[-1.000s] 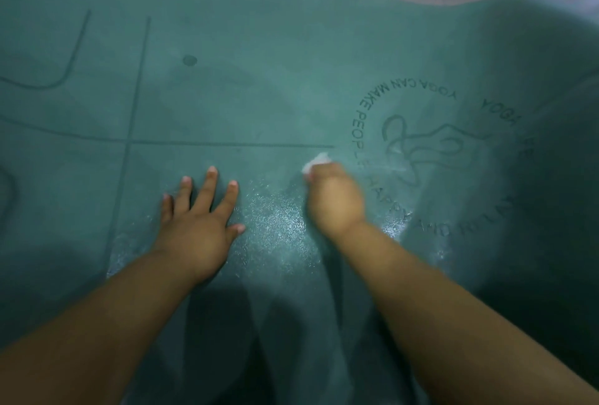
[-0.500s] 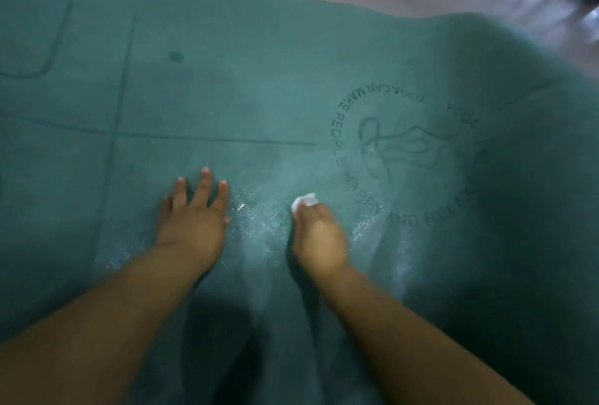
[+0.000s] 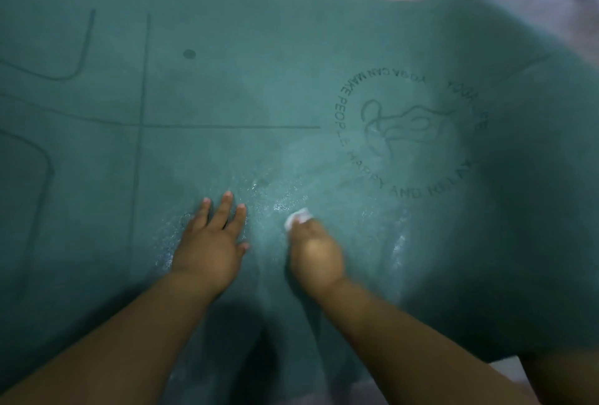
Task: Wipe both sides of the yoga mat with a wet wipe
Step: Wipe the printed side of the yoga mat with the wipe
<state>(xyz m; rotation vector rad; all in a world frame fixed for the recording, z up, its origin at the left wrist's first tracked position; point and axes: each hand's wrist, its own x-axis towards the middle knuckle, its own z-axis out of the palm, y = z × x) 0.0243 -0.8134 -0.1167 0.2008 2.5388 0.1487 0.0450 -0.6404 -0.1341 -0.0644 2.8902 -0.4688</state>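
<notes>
And the right hand has come back toward the body since a second ago: it was up by the printed ring, now it sits nearer, level with the left hand, which has barely shifted. The wet wipe pokes out white beyond the right hand, bunched under curled fingers that press it to the yoga mat. The left hand lies flat on the mat just left of it, fingers straight and slightly spread, pinning the surface.

The teal mat fills the view, printed side up, wet sheen glinting around and between the hands.

To do this well, I'd say: keep that left palm anchoring, run overlapping passes outward from the wet patch, press evenly, and refold the wipe to a fresh face once it drags. The far and left stretches look dry and likely still need covering, and the underside remains.

Hard to read: the right fingers are hidden under the hand, so the exact grip is unclear. The mat's left side runs out of frame, the right portion rises in blur, and the lettering is partly smeared.
</notes>
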